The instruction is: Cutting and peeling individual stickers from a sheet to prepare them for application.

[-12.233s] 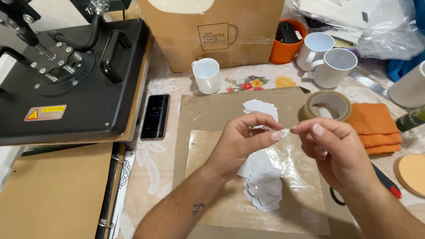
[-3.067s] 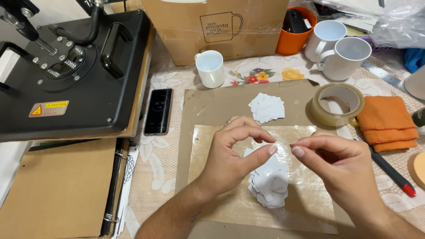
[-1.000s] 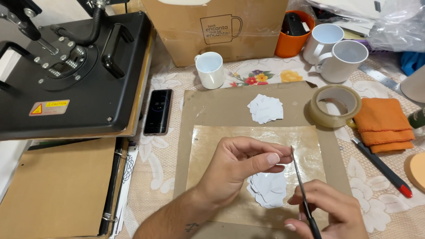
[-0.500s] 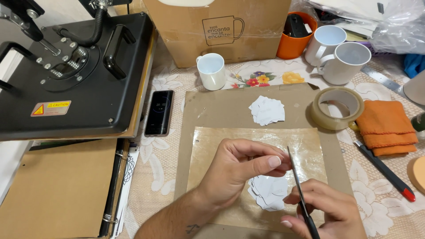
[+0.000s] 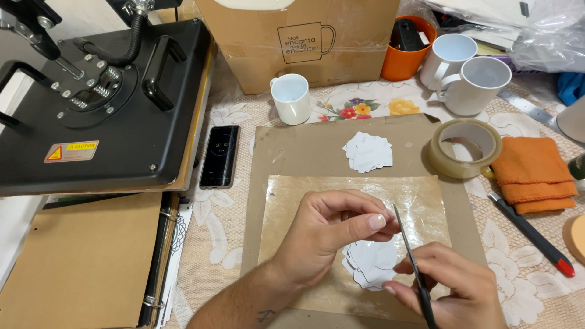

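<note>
Nearest to me, the right hand (image 5: 445, 286) is curled round the handle of a thin dark blade tool (image 5: 409, 256), fingers pressed together on it. The tool's long axis runs from the lower right up and slightly left, and its tip ends right beside the left fingertips. The left hand (image 5: 332, 228) sits just to the left and a little higher, thumb and forefinger pinched together; whatever small piece is between them is too small to make out, though it looks like one of the paper cutouts. So the tool's point and the pinch almost meet, the left hand holding, the right hand aiming in from below.

Directly under both hands lies a pile of white paper cutouts (image 5: 372, 265), resting on a shiny clear sheet (image 5: 292, 213) which itself lies on a brown cardboard mat (image 5: 292, 146). Further up the mat sits a second, smaller heap of white cutouts (image 5: 367, 151), well apart from the hands.

To the right are a roll of tape (image 5: 464, 148), a folded orange cloth (image 5: 533, 173) and a pen with a red end (image 5: 530, 225). To the left, a dark phone (image 5: 220, 156) lies beside a black heat press (image 5: 97, 103). At the back of the surface stand white mugs (image 5: 291, 97), an orange cup (image 5: 407, 49) and a cardboard box (image 5: 298, 36).
</note>
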